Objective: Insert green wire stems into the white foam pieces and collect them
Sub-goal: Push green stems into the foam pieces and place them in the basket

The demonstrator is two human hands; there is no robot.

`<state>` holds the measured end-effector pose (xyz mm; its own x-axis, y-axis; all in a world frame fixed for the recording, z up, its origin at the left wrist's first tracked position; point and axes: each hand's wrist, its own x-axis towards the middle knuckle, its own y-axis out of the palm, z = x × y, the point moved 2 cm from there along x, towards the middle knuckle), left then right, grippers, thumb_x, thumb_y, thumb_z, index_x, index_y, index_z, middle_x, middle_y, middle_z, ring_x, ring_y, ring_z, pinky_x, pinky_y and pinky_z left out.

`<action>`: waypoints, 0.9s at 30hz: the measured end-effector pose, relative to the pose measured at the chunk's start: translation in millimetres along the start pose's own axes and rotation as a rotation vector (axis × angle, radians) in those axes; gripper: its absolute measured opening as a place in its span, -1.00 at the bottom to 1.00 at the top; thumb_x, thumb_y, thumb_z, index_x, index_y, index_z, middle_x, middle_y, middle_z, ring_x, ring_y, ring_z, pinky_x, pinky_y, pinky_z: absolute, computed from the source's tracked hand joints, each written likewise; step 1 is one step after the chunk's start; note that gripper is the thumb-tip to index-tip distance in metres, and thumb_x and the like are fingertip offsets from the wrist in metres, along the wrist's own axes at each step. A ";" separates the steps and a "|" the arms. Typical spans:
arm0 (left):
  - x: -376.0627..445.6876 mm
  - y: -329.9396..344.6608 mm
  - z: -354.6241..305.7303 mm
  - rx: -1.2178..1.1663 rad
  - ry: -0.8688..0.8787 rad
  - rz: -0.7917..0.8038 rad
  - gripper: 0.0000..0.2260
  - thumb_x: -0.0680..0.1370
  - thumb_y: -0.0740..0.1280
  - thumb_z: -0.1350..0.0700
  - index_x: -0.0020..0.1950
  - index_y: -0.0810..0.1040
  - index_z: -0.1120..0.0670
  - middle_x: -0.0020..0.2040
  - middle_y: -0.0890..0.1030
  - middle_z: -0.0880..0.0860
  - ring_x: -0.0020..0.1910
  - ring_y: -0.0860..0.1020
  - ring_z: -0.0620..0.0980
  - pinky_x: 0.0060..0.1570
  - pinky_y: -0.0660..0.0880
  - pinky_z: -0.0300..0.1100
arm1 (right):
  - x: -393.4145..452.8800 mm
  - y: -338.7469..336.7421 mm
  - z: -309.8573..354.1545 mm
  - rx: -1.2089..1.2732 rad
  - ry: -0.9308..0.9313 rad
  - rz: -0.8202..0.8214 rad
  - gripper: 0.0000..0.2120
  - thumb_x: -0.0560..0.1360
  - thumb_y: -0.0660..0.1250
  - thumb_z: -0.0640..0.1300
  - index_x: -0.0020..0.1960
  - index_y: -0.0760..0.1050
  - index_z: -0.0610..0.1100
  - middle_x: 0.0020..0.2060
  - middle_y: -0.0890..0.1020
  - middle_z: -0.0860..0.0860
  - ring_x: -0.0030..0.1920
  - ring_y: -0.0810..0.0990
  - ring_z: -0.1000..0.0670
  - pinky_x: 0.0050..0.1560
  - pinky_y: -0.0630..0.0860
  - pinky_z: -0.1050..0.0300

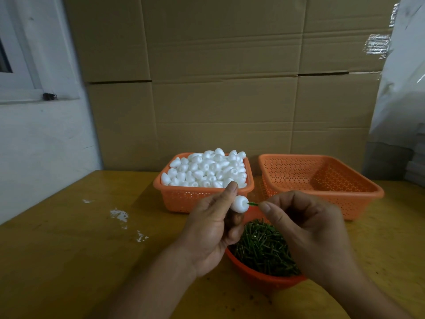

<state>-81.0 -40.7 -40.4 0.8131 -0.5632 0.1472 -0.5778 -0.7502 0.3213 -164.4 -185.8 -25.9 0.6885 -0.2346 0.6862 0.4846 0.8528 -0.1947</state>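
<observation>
Yellow worktop lying under your hands, your left hand gripping a white foam piece, your right hand pinching a green wire stem touching its end

No text, label, brand or number can be read anywhere in view. The cardboard boxes carry no print, and the torn tape patch at the upper right shows only a blurred, illegible shimmer.
</observation>
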 end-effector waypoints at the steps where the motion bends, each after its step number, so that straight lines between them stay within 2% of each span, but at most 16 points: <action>1: -0.2 0.4 0.0 0.002 0.000 0.002 -0.68 0.47 0.39 -0.20 -0.28 0.58 0.03 -0.38 0.43 0.02 -0.52 0.36 -0.10 -0.52 0.26 -0.30 | -0.1 0.1 -0.7 -0.002 0.004 -0.005 -0.81 0.38 0.42 0.13 -0.19 0.65 0.02 -0.34 0.68 0.00 -0.41 0.61 0.05 -0.43 0.53 0.15; 4: -0.4 0.9 0.0 0.010 0.001 0.004 -0.68 0.47 0.38 -0.20 -0.30 0.57 0.03 -0.39 0.43 0.01 -0.53 0.36 -0.11 -0.52 0.25 -0.30 | -0.6 0.3 -1.3 -0.028 -0.011 -0.008 -0.83 0.38 0.42 0.13 -0.20 0.66 0.04 -0.30 0.70 0.05 -0.33 0.66 0.05 -0.34 0.58 0.11; 8: -0.8 2.0 0.6 0.022 0.002 -0.002 -0.67 0.43 0.40 -0.22 -0.28 0.58 0.04 -0.40 0.43 0.02 -0.53 0.35 -0.11 -0.52 0.23 -0.29 | -0.7 1.4 1.2 -0.050 -0.045 -0.020 -0.84 0.38 0.41 0.12 -0.19 0.65 0.05 -0.34 0.68 0.10 -0.37 0.63 0.10 -0.40 0.50 0.30; 15: -1.3 1.7 0.7 0.043 0.007 -0.015 -0.66 0.43 0.40 -0.22 -0.27 0.59 0.06 -0.41 0.43 0.02 -0.53 0.35 -0.12 -0.53 0.26 -0.31 | -4.8 2.2 3.9 -0.272 -0.187 -0.035 -0.85 0.44 0.47 0.04 -0.13 0.68 -0.04 -0.30 0.64 0.13 -0.32 0.59 0.05 -0.35 0.53 0.14; 21: -1.6 3.4 2.2 0.056 0.016 -0.012 -0.66 0.40 0.41 -0.23 -0.29 0.59 0.05 -0.40 0.43 0.03 -0.52 0.34 -0.11 -0.53 0.25 -0.31 | -6.4 4.6 3.6 -0.363 -0.296 -0.043 -0.90 0.43 0.51 -0.08 -0.14 0.70 -0.11 -0.29 0.62 0.14 -0.27 0.54 0.14 -0.28 0.47 0.26; 27: -2.1 3.8 2.5 0.089 0.047 -0.034 -0.65 0.40 0.42 -0.23 -0.25 0.60 0.07 -0.39 0.42 0.03 -0.51 0.33 -0.12 -0.53 0.22 -0.31 | -7.5 6.2 1.9 -0.383 -0.261 -0.023 -0.92 0.38 0.55 -0.16 -0.14 0.71 -0.10 -0.29 0.62 0.16 -0.27 0.52 0.19 -0.23 0.42 0.34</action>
<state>-85.2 -43.3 -41.8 0.8335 -0.5218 0.1816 -0.5522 -0.7974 0.2433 -167.6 -177.9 -30.9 0.5404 -0.0847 0.8371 0.6963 0.6036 -0.3884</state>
